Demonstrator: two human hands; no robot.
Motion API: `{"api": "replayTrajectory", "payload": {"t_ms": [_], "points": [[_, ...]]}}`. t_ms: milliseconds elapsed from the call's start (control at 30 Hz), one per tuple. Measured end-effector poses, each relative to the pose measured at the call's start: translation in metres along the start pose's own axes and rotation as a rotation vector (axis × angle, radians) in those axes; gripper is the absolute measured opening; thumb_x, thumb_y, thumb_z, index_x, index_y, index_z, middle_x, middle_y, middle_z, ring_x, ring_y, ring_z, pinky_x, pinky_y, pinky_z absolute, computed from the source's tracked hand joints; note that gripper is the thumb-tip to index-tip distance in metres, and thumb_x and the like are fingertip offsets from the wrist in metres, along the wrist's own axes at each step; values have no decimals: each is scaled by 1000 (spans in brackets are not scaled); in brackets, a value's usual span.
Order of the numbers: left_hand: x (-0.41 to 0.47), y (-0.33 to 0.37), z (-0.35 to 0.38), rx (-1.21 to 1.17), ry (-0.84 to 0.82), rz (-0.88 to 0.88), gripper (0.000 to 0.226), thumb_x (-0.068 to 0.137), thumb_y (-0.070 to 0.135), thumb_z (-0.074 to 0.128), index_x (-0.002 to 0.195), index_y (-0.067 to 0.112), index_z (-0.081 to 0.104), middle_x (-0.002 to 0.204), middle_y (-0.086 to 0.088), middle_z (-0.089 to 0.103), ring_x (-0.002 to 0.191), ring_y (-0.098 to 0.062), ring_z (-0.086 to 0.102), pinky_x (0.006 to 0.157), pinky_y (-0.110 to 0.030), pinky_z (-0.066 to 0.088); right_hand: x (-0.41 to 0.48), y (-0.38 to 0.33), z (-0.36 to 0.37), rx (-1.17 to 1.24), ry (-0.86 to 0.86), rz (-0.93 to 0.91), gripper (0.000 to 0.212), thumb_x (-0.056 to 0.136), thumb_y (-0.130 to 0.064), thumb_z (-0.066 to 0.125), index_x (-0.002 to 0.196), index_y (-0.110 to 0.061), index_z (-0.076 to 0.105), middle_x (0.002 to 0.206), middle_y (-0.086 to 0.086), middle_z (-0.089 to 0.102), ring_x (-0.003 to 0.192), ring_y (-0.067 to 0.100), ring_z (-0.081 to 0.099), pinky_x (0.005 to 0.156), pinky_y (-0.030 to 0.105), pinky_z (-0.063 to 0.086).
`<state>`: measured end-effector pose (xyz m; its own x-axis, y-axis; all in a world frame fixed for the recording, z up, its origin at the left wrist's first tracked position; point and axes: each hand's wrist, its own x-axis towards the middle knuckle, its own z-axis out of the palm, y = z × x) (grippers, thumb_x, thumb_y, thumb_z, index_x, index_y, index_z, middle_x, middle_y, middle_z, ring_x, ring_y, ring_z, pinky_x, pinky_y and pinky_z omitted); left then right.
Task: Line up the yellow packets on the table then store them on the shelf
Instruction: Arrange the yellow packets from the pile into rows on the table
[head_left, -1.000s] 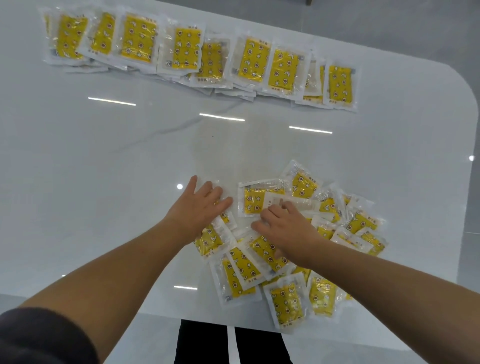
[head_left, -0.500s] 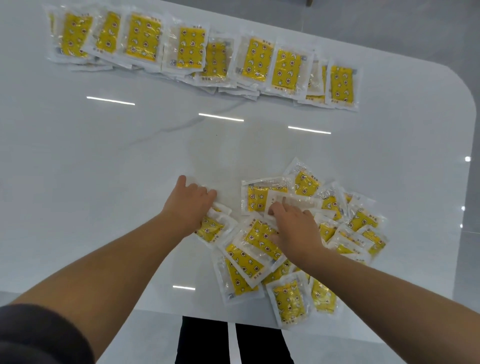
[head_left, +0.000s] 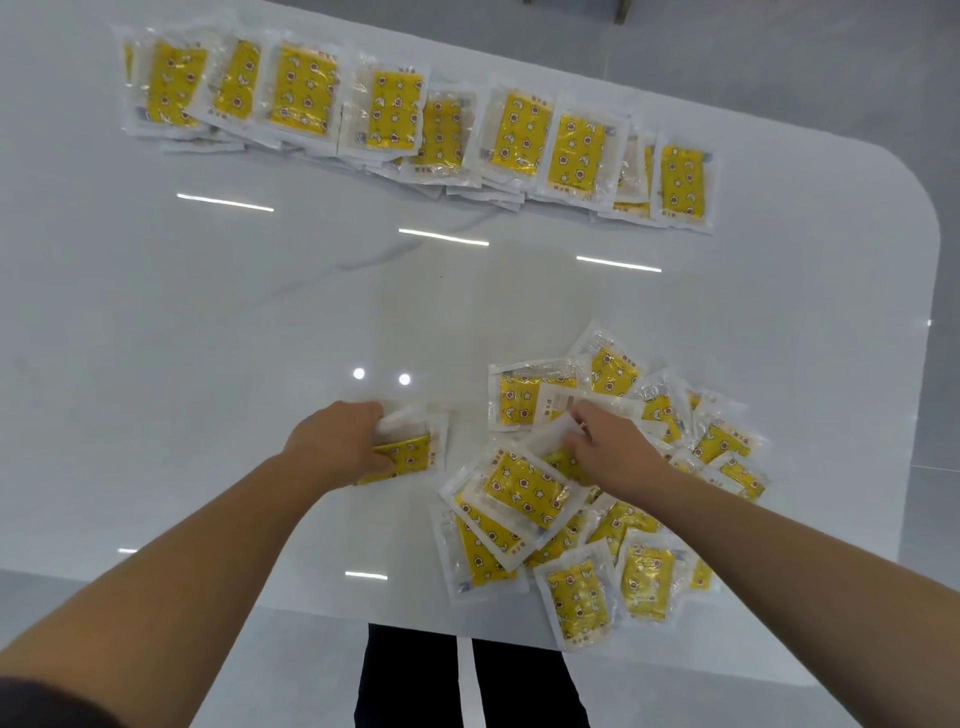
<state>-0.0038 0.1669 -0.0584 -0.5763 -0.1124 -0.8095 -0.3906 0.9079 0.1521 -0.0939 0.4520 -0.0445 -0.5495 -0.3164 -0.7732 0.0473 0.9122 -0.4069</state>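
Yellow star-printed packets (head_left: 524, 486), clear-edged

Grey floor (head_left: 810, 57), black trousers (head_left: 410, 686)

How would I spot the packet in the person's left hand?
On the white table, find the loose pile at the near edge. Just left of it, one yellow packet lies apart from the heap, gripped by the left hand.

Bare table (head_left: 234, 338) band between far packet row (head_left: 395, 114) and near-right pile (head_left: 519, 488): free passage. Left side open; pile blocks right.
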Motion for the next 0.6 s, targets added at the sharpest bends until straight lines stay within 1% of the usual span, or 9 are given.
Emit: {"api": "replayTrajectory", "payload": {"t_ms": [33, 100, 200, 267, 367, 433, 500, 567, 600], "points": [[-1, -1, 0, -66, -4, -28, 34, 76, 38, 71, 99, 26, 49, 80, 8, 52, 80, -17, 56, 63, -26, 41, 0, 0, -1, -1, 25, 7, 15, 100, -20, 44, 95, -8, 51, 78, 5, 55, 67, 19, 49, 55, 28, 35], [-3, -4, 0, -151, 3, -65, 35, 77, 38, 72, 99, 25, 49, 81, 7, 53, 81, -17, 57, 63, -27, 43, 0, -1, -3, -54, 109, 2, 20, 101, -22, 43, 85, -12, 50, 73, 1, 53, 68, 19, 51, 55, 28, 36], [-8, -11, 2, -262, 16, -114, 36, 78, 37, 72, 105, 19, 57, 90, 2, 59, 83, -18, 57, 66, -28, 44, -6, -7, -11, -28, 284, -27, 31, 102, -25, 43, 71, -18, 40, 63, -1, 48, 58, 17, 45, 56, 33, 36], [-14, -14, 3, -365, 13, -138, 32, 80, 33, 70, 106, 17, 60, 93, 0, 62, 85, -20, 58, 68, -29, 45, -13, -13, -19, 37, 357, -31, 30, 101, -26, 44, 74, -14, 44, 62, 1, 48, 56, 16, 42, 55, 33, 36], [-27, -12, 5, -508, 13, -158, 23, 86, 28, 66, 105, 17, 61, 91, -1, 63, 85, -20, 59, 67, -28, 44, -21, -23, -29, 167, 410, 1, 22, 100, -26, 47, 90, -8, 54, 73, 7, 59, 63, 21, 51, 58, 32, 39], [-36, -11, 7, -568, 25, -173, 22, 86, 29, 66, 103, 16, 62, 92, -2, 64, 85, -20, 60, 67, -29, 45, -28, -26, -27, 303, 344, 56, 13, 98, -24, 52, 100, -12, 55, 82, 5, 65, 69, 23, 60, 60, 31, 46], [-44, -9, 11, -628, 35, -197, 23, 84, 29, 67, 100, 14, 62, 93, -5, 66, 85, -21, 62, 69, -31, 48, -34, -25, -14, 347, 208, 123, 9, 95, -20, 58, 103, -17, 53, 87, 1, 63, 70, 20, 62, 59, 29, 48], [-50, -4, 17, -712, 30, -209, 22, 83, 28, 68, 99, 14, 62, 92, -5, 66, 85, -21, 63, 70, -31, 49, -36, -16, 8, 232, 108, 169, 6, 94, -17, 57, 97, -17, 51, 85, -2, 58, 73, 19, 58, 57, 25, 44], [-53, -5, 21, -752, 29, -218, 21, 83, 27, 68, 99, 14, 63, 92, -4, 67, 85, -20, 63, 68, -30, 49, -34, -14, 21, 143, 86, 183, 4, 94, -16, 53, 95, -16, 49, 82, -2, 55, 75, 20, 56, 58, 26, 42]]}}
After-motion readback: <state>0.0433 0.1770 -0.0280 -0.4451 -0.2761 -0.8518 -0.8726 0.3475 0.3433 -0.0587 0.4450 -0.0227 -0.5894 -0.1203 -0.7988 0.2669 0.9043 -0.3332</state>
